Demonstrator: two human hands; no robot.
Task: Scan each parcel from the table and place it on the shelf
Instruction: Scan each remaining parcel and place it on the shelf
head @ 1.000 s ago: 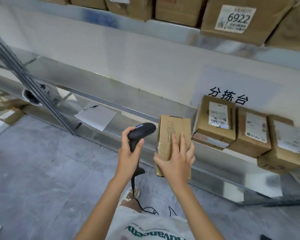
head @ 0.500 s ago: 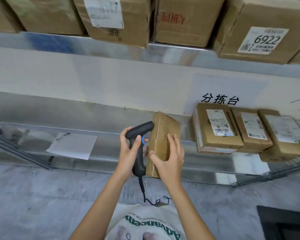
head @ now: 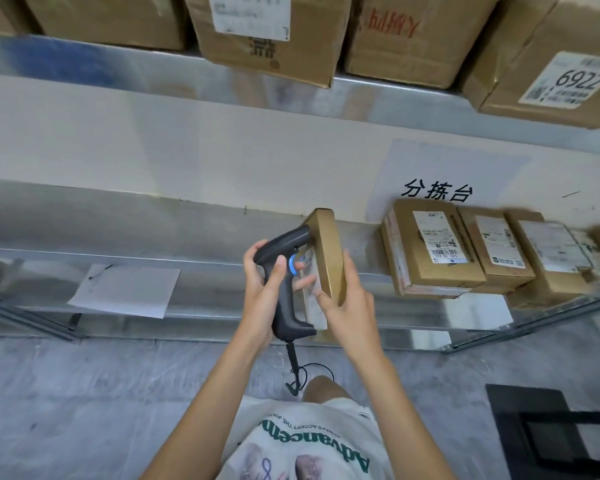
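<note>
Step in hand, as judged: scanning the parcel (head: pixel 328 251) before shelving.

- Parcel held in the air in front of the lower shelf (head: pixel 201 271), edge-on to the camera, labelled face turned toward the scanner (head: pixel 284 278).
- Right hand (head: pixel 347 306) wrapped around the parcel's lower half, thumb on the labelled face, fingers along the narrow side.
- Left hand (head: pixel 262 292) wrapped around the scanner handle, forefinger at the blue-lit trigger.
- Scanner nose just beside the upper part of the labelled face, possibly touching.

For a clean read: back the scanner off slightly, aim at the barcode, keep the right thumb clear of the label. Hold the parcel steady until the read confirms. Then place beside the leaning row of parcels (head: pixel 465 251) on the right of the same shelf.

Limits of view:
- Label seen at a steep angle; barcode not readable, thumb overlap not determinable.
- Scanner window hidden behind its own head.
- Cable (head: pixel 297 372) drops behind the shirt.
- Rightmost parcels blurred and cut off at the frame edge.
- Source table not visible.
- Sheet of paper (head: pixel 125 289) on the shelf; markings too faint to read.
</note>
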